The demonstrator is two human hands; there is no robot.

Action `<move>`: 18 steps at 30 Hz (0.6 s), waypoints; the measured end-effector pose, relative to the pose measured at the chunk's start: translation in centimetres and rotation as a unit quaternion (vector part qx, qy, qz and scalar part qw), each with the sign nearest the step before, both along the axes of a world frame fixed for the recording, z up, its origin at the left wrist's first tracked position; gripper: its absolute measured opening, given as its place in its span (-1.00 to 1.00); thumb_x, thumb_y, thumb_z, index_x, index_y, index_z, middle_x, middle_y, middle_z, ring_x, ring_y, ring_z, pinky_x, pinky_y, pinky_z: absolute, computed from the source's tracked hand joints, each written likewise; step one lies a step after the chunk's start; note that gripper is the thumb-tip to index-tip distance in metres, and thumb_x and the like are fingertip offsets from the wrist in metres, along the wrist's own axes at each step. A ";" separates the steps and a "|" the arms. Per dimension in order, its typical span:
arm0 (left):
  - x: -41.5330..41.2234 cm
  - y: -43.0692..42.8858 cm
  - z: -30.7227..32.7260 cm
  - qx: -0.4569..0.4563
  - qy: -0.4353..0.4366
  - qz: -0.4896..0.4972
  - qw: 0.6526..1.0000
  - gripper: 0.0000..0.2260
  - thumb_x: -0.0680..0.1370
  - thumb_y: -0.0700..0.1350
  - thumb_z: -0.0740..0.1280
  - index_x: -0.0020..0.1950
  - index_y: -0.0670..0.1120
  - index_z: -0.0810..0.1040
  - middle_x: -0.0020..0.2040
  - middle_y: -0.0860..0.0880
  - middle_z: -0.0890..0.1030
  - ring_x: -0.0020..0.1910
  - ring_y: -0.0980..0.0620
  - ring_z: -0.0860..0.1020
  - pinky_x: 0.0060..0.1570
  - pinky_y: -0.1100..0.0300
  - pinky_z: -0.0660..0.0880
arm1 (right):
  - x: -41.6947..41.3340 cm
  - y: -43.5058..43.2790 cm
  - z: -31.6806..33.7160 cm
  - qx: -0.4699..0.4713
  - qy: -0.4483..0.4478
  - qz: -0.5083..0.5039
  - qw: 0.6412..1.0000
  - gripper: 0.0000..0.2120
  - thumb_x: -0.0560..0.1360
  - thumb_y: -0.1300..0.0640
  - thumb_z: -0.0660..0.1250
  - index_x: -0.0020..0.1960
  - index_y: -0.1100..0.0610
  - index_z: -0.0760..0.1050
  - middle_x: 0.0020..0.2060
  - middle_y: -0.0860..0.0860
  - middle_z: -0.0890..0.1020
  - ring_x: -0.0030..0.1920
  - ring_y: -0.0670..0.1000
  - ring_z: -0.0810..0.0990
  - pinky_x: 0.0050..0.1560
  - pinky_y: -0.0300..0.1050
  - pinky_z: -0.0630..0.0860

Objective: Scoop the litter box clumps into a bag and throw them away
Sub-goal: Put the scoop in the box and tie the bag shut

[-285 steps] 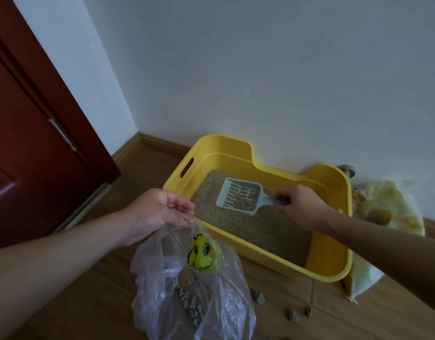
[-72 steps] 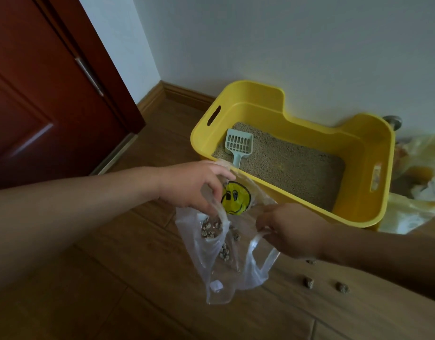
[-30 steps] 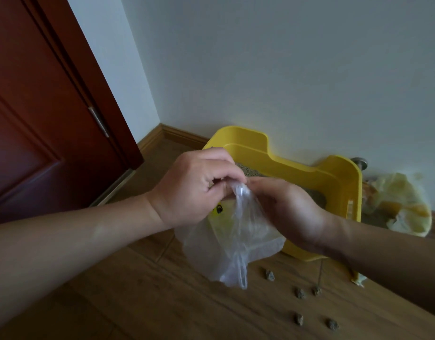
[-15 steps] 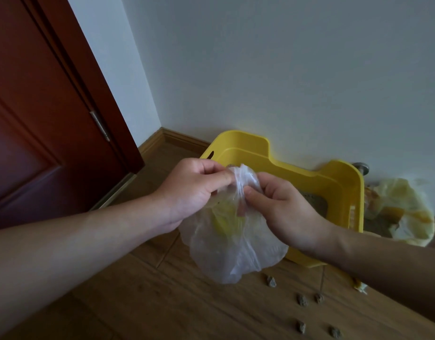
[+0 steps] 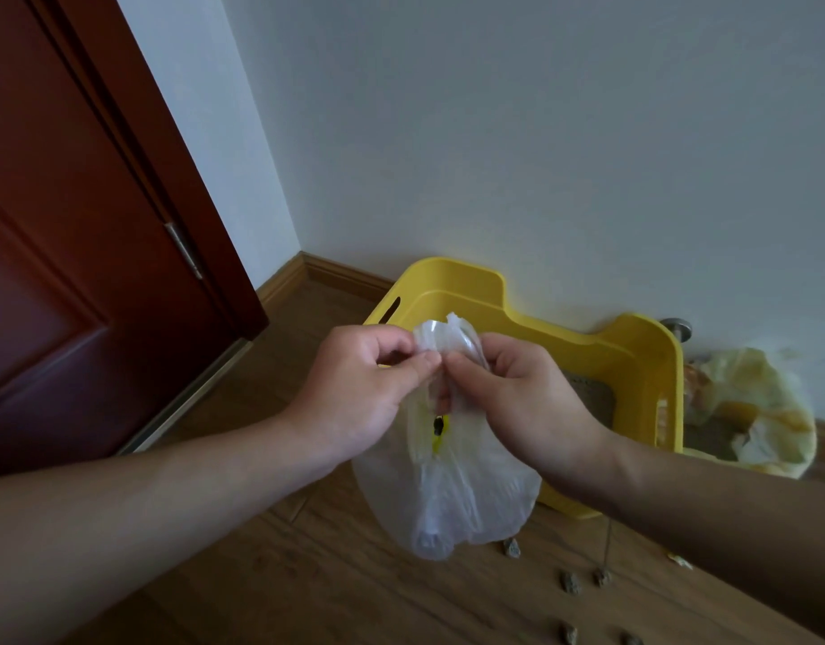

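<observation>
Bag pinched shut over the litter box

The thin clear plastic bag [image 5: 447,481] with a yellow print hung in the air, its gathered neck pinched between the left hand [image 5: 354,393] and the right hand [image 5: 517,398], both gripping it tight. Right behind it sat the yellow plastic litter box [image 5: 634,356] against the wall. A few small brown litter clumps [image 5: 569,582] lay scattered on the wooden floor [image 5: 308,574].

Both forearms extended forward, left hand [image 5: 354,393] and right hand [image 5: 517,398] meeting knuckle to knuckle, fingers [image 5: 424,365] pinched closed.
</observation>
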State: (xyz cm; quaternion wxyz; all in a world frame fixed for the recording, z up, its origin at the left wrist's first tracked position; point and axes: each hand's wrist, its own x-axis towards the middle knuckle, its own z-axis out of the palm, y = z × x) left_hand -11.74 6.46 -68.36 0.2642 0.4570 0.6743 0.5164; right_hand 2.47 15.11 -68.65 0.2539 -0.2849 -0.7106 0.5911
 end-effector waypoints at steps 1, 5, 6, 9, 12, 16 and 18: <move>-0.2 0.0 0.1 0.001 -0.006 -0.005 1.000 -0.85 0.50 -0.11 0.43 -0.20 -0.16 0.67 -0.24 -0.20 0.67 -0.22 -0.14 0.63 -0.09 -0.17 0.55 | 0.0 0.1 0.1 -0.012 0.006 -0.009 1.000 -0.76 0.62 0.19 0.27 -0.13 0.30 0.60 -0.29 0.15 0.69 -0.31 -0.04 0.64 -0.21 -0.27 0.56; -0.7 -0.2 0.6 0.020 0.030 -0.072 0.997 -0.88 0.50 -0.12 0.39 -0.19 -0.06 0.69 -0.25 -0.07 0.69 -0.26 0.02 0.62 -0.22 0.06 0.56 | 0.2 1.0 -0.2 -0.012 -0.019 -0.041 0.999 -0.71 0.62 0.16 0.27 -0.20 0.29 0.57 -0.44 0.03 0.58 -0.42 -0.11 0.53 -0.34 -0.34 0.45; -0.6 -0.3 0.9 0.020 0.036 -0.102 0.994 -0.88 0.52 -0.17 0.38 -0.17 -0.01 0.69 -0.23 0.00 0.69 -0.22 0.09 0.63 -0.20 0.20 0.54 | 0.2 1.2 -0.2 -0.009 -0.034 -0.030 0.999 -0.70 0.62 0.16 0.28 -0.23 0.28 0.56 -0.46 -0.03 0.56 -0.44 -0.12 0.49 -0.36 -0.34 0.42; -0.3 -0.1 1.0 0.030 0.092 -0.139 0.986 -0.76 0.48 -0.18 0.40 -0.24 0.18 0.60 -0.15 0.15 0.58 -0.16 0.19 0.57 -0.13 0.33 0.46 | 0.4 1.1 -0.2 0.021 -0.068 0.043 0.997 -0.74 0.57 0.26 0.32 -0.29 0.18 0.57 -0.48 -0.08 0.54 -0.44 -0.14 0.45 -0.38 -0.27 0.40; -0.3 0.2 0.5 0.035 0.098 -0.111 0.988 -0.81 0.43 -0.14 0.44 -0.23 0.18 0.59 0.08 0.12 0.56 -0.21 0.16 0.59 -0.16 0.26 0.53 | 0.4 0.8 -0.4 0.089 -0.084 0.097 0.988 -0.83 0.58 0.26 0.31 -0.16 0.26 0.61 -0.37 0.12 0.61 -0.37 -0.09 0.48 -0.32 -0.04 0.44; -0.3 0.1 0.2 0.028 0.078 -0.094 0.992 -0.79 0.42 -0.27 0.51 -0.18 0.04 0.64 -0.07 0.03 0.66 -0.24 0.01 0.66 -0.21 0.09 0.61 | 0.6 1.0 -0.1 0.077 -0.072 0.145 0.984 -0.84 0.56 0.32 0.33 -0.16 0.22 0.65 -0.39 -0.01 0.57 -0.36 -0.13 0.43 -0.30 -0.18 0.40; -0.3 0.2 0.2 0.012 0.049 -0.062 0.997 -0.82 0.40 -0.28 0.53 -0.11 -0.04 0.64 -0.25 -0.02 0.68 -0.30 -0.08 0.68 -0.28 0.08 0.61 | 0.7 1.2 0.0 0.047 -0.069 0.154 0.985 -0.88 0.54 0.30 0.36 -0.14 0.28 0.64 -0.41 0.00 0.51 -0.36 -0.10 0.40 -0.30 -0.21 0.35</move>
